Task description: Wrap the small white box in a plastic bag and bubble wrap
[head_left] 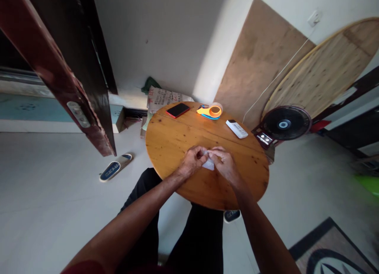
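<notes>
Over the near half of a round wooden table (166,147), both of my hands meet at a small, pale white, thin piece (208,164). It looks like folded paper or plastic film; I cannot tell which. My left hand (192,160) pinches its upper left edge between thumb and fingers. From the right, my right hand (224,162) grips its top, fingertips nearly touching those of the left. The lower part of the piece hangs between the hands, close to the tabletop. Fingers hide its upper part.
Toward the table's far edge lie a red-edged phone (178,110), an orange tape dispenser (211,111) and a white remote control (237,129). A black fan (286,124) stands right of the table. A door (79,104) is at left, a slipper (115,168) on the floor.
</notes>
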Demonstrator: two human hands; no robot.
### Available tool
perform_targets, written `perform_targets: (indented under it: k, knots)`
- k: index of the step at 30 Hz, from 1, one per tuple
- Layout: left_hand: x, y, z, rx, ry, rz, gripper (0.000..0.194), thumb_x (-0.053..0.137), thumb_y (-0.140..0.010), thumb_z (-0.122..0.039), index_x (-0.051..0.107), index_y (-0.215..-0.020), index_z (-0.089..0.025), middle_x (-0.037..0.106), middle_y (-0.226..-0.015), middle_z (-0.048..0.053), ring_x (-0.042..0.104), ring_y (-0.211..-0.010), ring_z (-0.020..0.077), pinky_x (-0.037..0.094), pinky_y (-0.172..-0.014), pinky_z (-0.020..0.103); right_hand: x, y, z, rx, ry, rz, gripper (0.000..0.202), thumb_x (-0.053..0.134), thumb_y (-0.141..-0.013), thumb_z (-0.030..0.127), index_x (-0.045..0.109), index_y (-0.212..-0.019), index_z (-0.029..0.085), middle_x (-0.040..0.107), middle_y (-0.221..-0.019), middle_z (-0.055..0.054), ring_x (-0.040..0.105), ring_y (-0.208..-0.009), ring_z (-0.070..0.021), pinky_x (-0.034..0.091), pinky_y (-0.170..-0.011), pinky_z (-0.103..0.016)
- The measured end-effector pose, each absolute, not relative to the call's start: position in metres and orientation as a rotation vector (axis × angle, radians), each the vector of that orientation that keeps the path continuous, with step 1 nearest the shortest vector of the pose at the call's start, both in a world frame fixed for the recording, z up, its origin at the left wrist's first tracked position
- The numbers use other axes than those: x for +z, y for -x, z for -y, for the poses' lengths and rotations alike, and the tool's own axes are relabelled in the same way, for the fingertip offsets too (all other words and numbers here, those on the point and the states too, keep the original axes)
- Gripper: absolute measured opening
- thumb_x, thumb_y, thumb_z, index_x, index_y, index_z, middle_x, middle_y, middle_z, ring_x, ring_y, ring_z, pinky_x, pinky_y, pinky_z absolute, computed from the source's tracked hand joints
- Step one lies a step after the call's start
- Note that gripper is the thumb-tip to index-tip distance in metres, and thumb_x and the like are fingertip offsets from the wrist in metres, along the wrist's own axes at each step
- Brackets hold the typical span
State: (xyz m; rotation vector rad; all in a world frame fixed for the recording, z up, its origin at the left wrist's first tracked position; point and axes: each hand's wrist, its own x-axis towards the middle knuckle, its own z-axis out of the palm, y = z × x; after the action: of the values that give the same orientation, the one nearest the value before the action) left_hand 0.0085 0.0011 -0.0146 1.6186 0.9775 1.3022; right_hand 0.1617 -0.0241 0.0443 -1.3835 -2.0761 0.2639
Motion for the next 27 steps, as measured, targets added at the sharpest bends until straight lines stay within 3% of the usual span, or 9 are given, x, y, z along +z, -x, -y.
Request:
perform_targets:
  k: [5, 10, 17, 21, 27]
  knots:
    - [-0.014, -0.007, 0.001, 1.253, -1.58, -0.991, 0.025, 0.059, -0.082, -0.028, 0.062, -0.105, -0.017, 0.061, -0.082, 0.001, 0.053, -0.072, 0.0114, 0.045, -0.069, 0.023, 0.044, -0.158, 0.051, -0.26, 1.483, 2.305, 0.032, 0.049, -0.094, 0.032, 0.066, -0.119, 0.022, 0.064, -0.119, -0.01, 0.053, -0.106, -0.0265, 0.038, -0.09, -0.042]
    - [-0.011, -0.006, 0.002, 1.26, -1.57, -0.973, 0.024, 0.06, -0.082, -0.025, 0.064, -0.105, -0.017, 0.063, -0.085, 0.002, 0.056, -0.076, 0.0128, 0.047, -0.071, 0.024, 0.023, -0.158, 0.053, -0.477, 1.436, 2.191, 0.03, 0.049, -0.095, 0.033, 0.067, -0.116, 0.023, 0.06, -0.126, -0.01, 0.052, -0.11, -0.0263, 0.039, -0.089, -0.041]
    - [-0.007, -0.006, 0.005, 1.317, -1.73, -0.989, 0.02, 0.058, -0.084, -0.015, 0.071, -0.099, -0.016, 0.061, -0.087, 0.005, 0.059, -0.083, 0.0148, 0.049, -0.079, 0.027, 0.007, -0.157, 0.049, -0.441, 1.408, 2.068, 0.025, 0.053, -0.093, 0.03, 0.069, -0.111, 0.023, 0.059, -0.128, -0.009, 0.055, -0.106, -0.0248, 0.042, -0.088, -0.039]
    - [-0.009, -0.007, 0.003, 1.3, -1.754, -1.01, 0.018, 0.059, -0.084, -0.016, 0.074, -0.094, -0.016, 0.062, -0.084, 0.006, 0.06, -0.08, 0.0147, 0.05, -0.075, 0.026, 0.005, -0.159, 0.05, -0.308, 1.363, 1.976, 0.024, 0.054, -0.091, 0.031, 0.066, -0.109, 0.022, 0.057, -0.131, -0.01, 0.055, -0.113, -0.0252, 0.04, -0.096, -0.042]
    - [-0.011, -0.008, 0.001, 1.305, -1.689, -0.988, 0.014, 0.062, -0.083, -0.017, 0.074, -0.09, -0.018, 0.065, -0.086, 0.005, 0.061, -0.08, 0.0139, 0.05, -0.074, 0.025, 0.004, -0.16, 0.051, -0.214, 1.39, 1.964, 0.033, 0.052, -0.091, 0.034, 0.06, -0.12, 0.02, 0.052, -0.137, -0.012, 0.052, -0.121, -0.0262, 0.039, -0.101, -0.043]
